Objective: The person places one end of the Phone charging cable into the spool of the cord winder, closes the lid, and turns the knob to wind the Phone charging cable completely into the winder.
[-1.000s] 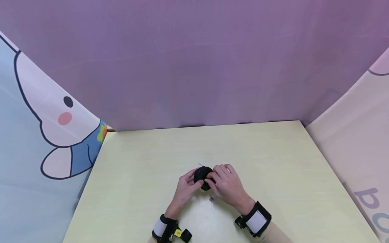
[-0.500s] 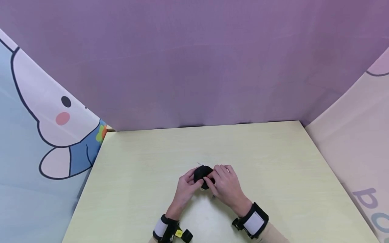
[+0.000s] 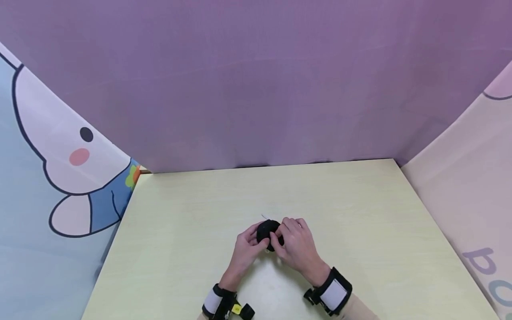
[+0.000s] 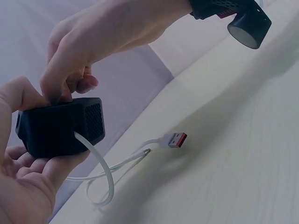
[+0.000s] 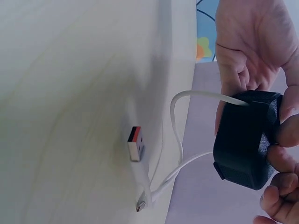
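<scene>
A small black case (image 3: 266,230) with rounded corners and a mesh-textured end is held up over the table between both hands. My left hand (image 3: 244,250) grips it from beneath, with the thumb at its near edge. On its right side, the thumb and fingers of my right hand (image 3: 299,247) pinch the case's edge; the exact spot under those fingertips is hidden. Out of the case (image 4: 53,133) runs a white cable (image 4: 110,179) that loops and hangs down. Its USB plug (image 5: 135,143) and a smaller metal connector tip (image 5: 140,206) dangle close together.
A pale wooden table (image 3: 192,204) lies under the hands. Purple fabric (image 3: 256,89) rises behind it, with printed cloth walls at left (image 3: 24,186) and right (image 3: 464,178). Each wrist wears a black strap (image 3: 334,291) with a camera.
The right thumb and fingers have shifted slightly along the case's edge. The USB plug, seen below the right hand earlier, is now out of sight in the head view. The left hand keeps its grip.
</scene>
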{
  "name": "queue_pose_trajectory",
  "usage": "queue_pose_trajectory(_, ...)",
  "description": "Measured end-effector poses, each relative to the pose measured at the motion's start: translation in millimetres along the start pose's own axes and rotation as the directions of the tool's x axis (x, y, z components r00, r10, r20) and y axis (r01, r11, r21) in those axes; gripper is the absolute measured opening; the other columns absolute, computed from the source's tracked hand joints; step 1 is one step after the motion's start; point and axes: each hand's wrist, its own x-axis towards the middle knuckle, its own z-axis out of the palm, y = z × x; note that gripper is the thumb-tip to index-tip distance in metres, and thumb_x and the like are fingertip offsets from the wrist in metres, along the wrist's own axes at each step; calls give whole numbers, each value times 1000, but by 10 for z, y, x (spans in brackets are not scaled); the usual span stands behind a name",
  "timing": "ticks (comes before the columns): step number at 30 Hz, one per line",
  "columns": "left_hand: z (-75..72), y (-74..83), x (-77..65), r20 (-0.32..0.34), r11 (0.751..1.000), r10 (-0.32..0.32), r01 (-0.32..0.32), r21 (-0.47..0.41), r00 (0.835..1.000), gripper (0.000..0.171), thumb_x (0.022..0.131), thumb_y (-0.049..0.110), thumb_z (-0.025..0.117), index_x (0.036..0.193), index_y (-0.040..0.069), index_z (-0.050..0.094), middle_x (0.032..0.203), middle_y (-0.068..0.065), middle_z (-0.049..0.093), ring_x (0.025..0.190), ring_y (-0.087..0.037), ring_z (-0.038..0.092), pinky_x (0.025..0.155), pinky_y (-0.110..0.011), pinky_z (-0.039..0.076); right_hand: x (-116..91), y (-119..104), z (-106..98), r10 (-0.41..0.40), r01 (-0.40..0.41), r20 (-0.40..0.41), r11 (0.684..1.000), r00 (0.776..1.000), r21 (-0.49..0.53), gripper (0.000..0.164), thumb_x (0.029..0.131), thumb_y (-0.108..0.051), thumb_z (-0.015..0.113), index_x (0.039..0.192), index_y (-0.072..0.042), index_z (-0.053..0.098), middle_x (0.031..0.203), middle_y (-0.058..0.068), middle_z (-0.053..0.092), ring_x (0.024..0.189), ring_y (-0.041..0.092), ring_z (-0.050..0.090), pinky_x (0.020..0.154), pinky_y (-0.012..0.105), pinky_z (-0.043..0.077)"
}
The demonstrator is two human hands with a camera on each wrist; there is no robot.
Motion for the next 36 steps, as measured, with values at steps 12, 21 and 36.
queue_pose_trajectory(12,9,-1,5,5,1000,-7,7,6,1000,53,93,4,69,143,-6,54,129,-29,66,99,-8,72,84,-19,57,-18,-36,9,95,-95,12,995,995,23,23,84,-14,73,67,-14,57,68,-4,50,63,16,50,67,36,44)
queue_pose_trajectory(21,9,-3,-2,14,1000,1,-1,-20,1000,54,94,3,70,144,-8,53,131,-31,65,100,-8,72,85,-20,58,-16,-76,-9,178,-181,47,982,983,54,24,83,-12,75,66,-14,59,68,-5,52,60,15,50,67,35,45)
queue_pose_trajectory(36,31,13,-5,2,999,16,-16,-34,1000,54,93,0,70,144,-8,53,131,-32,64,101,-7,72,87,-20,57,19,-146,-37,305,-311,80,947,949,79,25,82,-8,78,64,-13,61,67,-3,56,58,13,50,68,35,45)
